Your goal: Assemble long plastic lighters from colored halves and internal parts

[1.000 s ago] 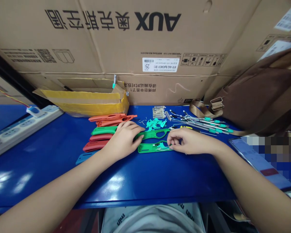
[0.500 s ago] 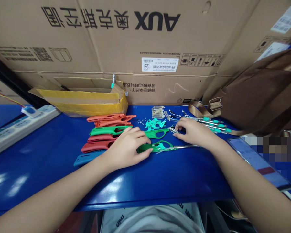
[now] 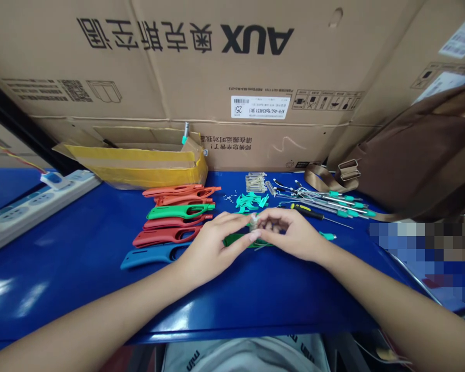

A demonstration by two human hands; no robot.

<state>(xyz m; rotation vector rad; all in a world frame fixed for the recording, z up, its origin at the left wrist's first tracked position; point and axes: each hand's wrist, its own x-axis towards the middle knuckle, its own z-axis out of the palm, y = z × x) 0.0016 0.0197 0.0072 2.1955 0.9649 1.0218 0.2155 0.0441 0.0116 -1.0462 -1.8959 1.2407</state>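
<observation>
My left hand (image 3: pixel 211 245) and right hand (image 3: pixel 292 235) meet fingertip to fingertip, both pinched narrow on a small pale piece (image 3: pixel 254 222). It is too small and too covered by my fingers for me to tell what it is. It sits just above the green handle (image 3: pixel 238 241), which lies flat on the blue table (image 3: pixel 256 294). My hands hide most of the handle, so only its middle strip shows between them.

Left of the green handle, a row of coloured handles (image 3: pixel 170 222) lies close by, the nearest ends touching or nearly touching my left knuckles. Behind the green handle are scattered teal bits (image 3: pixel 250 200). Behind it to the right lie a screwdriver (image 3: pixel 306 210) and thin metal rods (image 3: pixel 341 200), too tangled to count. Further right of the green handle, the view is blurred out.

In front of the green handle, the table is bare up to its near edge. Far left of it, a power strip (image 3: pixel 31 201) runs off the frame.
</observation>
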